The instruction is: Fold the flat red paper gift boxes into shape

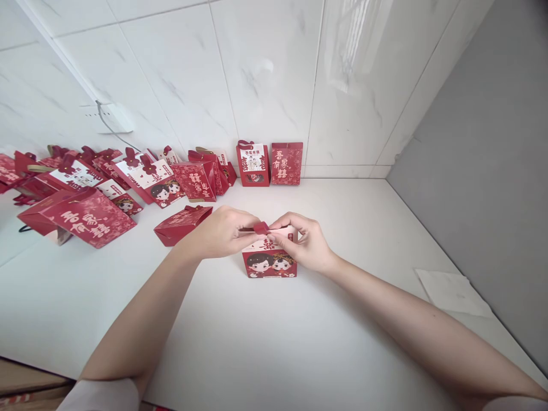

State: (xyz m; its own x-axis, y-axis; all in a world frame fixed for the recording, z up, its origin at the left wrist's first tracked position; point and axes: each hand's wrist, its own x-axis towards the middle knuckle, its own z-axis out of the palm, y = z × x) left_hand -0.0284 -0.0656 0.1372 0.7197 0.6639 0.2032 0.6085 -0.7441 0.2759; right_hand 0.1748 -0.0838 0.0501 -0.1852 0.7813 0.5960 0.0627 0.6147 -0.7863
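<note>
A red and white gift box (270, 266) with two cartoon figures on its front stands upright on the white table in front of me. At its top edge is a dark red ribbon (261, 228). My left hand (225, 231) comes in from the left, its fingers closed on the ribbon at the top of the box. From the right, my right hand (306, 240) pinches the box's upper edge beside the ribbon, thumb on the front. The fingertips partly cover the ribbon and the box top.
Several similar red boxes crowd the table's left side, including a tilted box (92, 220). Closer to my left hand lies another box (177, 225). Two boxes, one a windowed box (252, 165), stand against the tiled wall. White paper (454, 292) lies at right.
</note>
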